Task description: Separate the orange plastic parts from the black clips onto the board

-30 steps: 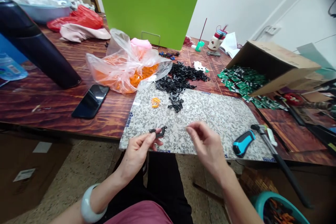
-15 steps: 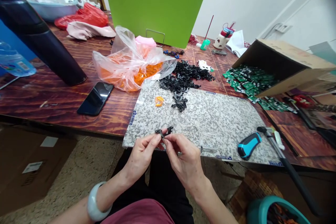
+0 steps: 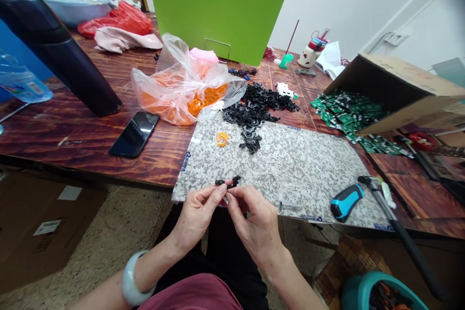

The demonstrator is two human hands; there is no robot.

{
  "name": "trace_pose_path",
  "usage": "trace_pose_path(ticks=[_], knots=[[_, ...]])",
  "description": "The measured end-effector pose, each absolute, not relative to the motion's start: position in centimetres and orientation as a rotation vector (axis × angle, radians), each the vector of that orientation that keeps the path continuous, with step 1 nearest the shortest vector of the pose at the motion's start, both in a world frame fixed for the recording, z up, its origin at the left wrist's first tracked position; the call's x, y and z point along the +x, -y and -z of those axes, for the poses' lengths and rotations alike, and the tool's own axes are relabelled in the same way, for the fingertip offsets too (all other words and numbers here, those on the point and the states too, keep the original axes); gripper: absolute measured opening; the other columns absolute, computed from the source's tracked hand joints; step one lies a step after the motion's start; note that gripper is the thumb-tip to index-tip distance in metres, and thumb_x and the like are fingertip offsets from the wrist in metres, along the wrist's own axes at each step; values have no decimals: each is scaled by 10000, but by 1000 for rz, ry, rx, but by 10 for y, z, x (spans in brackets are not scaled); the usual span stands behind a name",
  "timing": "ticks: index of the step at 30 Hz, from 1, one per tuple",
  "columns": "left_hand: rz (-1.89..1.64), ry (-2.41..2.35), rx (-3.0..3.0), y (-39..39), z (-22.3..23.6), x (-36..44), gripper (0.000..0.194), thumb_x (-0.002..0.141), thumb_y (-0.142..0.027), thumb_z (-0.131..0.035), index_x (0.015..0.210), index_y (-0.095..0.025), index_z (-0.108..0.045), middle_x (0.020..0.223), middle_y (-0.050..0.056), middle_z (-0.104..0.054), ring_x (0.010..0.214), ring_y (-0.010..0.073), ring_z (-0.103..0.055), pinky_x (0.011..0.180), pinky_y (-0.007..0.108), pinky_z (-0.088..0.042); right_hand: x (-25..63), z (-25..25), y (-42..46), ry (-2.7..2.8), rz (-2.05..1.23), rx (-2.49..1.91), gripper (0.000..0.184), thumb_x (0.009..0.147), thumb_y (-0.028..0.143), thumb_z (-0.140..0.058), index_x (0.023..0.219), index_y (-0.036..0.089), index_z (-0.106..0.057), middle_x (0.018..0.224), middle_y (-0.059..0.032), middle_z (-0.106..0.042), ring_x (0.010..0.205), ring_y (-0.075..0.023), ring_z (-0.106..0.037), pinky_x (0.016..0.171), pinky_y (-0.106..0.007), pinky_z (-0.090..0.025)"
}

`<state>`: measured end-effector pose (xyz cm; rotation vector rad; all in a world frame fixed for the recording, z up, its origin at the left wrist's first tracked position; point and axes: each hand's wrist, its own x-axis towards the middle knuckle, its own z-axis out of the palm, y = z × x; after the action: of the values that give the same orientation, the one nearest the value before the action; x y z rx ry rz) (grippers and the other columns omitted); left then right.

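My left hand (image 3: 198, 213) pinches a small black plastic part (image 3: 228, 183) at the near edge of a speckled granite slab (image 3: 290, 164). My right hand (image 3: 254, 223) meets it there, fingers closed on the same part. A heap of like black parts (image 3: 256, 109) lies at the slab's far edge, with one orange piece (image 3: 222, 138) beside it. A clear plastic bag of orange pieces (image 3: 185, 87) rests behind that.
A black phone (image 3: 134, 133) and a tall dark flask (image 3: 58, 48) stand left on the wooden table. A blue-handled tool (image 3: 347, 199) and a hammer-like tool (image 3: 395, 227) lie right. A tipped cardboard box (image 3: 392, 92) spills green chips (image 3: 345, 114). A green board (image 3: 221, 5) stands behind.
A second ago my right hand hovered apart over the slab; it has come left and closed on the black part held in my left hand. Since half a second ago, little has moved.
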<state>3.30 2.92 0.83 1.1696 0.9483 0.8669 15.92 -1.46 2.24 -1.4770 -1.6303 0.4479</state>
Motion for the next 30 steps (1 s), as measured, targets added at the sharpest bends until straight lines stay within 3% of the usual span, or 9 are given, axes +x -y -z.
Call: trace_pose_path(ticks=[8, 12, 22, 30], knots=[[-906, -984, 1206, -29, -9, 31, 248, 856, -306, -561, 837, -147, -751, 811, 48, -739, 815, 206, -649, 751, 262, -508, 155, -22, 16, 1625, -464, -1483, 115, 880, 149, -484, 888, 169, -596, 762, -42, -609, 650, -124, -580, 593, -228, -474], [-919, -1025, 1246, -31, -10, 30, 251, 851, -300, -559, 788, -138, -741, 709, 27, -707, 702, 178, -631, 681, 241, -498, 157, -21, 16, 1617, -545, -1510, 107, 873, 157, -499, 924, 185, -589, 795, -27, -624, 651, -118, -589, 591, -220, -474], [-923, -1007, 1562, -32, -15, 23, 276, 874, -266, -521, 720, -158, -723, 692, 31, -670, 661, 163, -596, 629, 223, -446, 169, -34, 7, 1516, -780, -1597, 44, 819, 206, -579, 794, 195, -544, 638, 14, -609, 504, -100, -571, 463, -182, -432], [-757, -993, 1916, -32, -9, 12, 329, 905, -246, -442, 646, -153, -623, 579, 0, -513, 560, 133, -474, 555, 238, -352, 177, -35, 0, 1735, -813, -1673, 129, 788, 134, -613, 823, 205, -512, 575, 39, -595, 471, -109, -544, 457, -183, -363]])
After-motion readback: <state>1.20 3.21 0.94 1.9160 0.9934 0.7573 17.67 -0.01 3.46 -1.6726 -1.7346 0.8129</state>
